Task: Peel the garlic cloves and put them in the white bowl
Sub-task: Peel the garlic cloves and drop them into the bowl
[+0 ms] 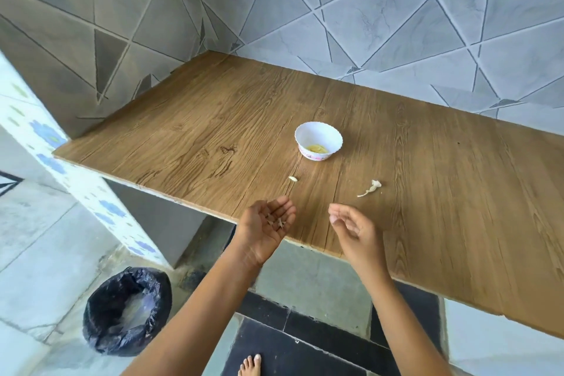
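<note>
L hand: palm up, cupped over the desk's near edge, fingers relaxed, carrying a few small brownish papery garlic-skin flakes in the palm. R hand: beside it, apart, fingers loosely curled, nothing seen in it.

Brown wood-grain desk: one small pale garlic piece lies just beyond L hand; can't tell if peeled. Whitish curled scrap of garlic skin w/ stem lies beyond R hand.

Small white scallop-rimmed bowl stands upright further back, between the two bits; yellowish peeled garlic cloves in its bottom.

Floor, lower L: bin lined w/ black plastic bag. Person's bare foot at the bottom edge.
</note>
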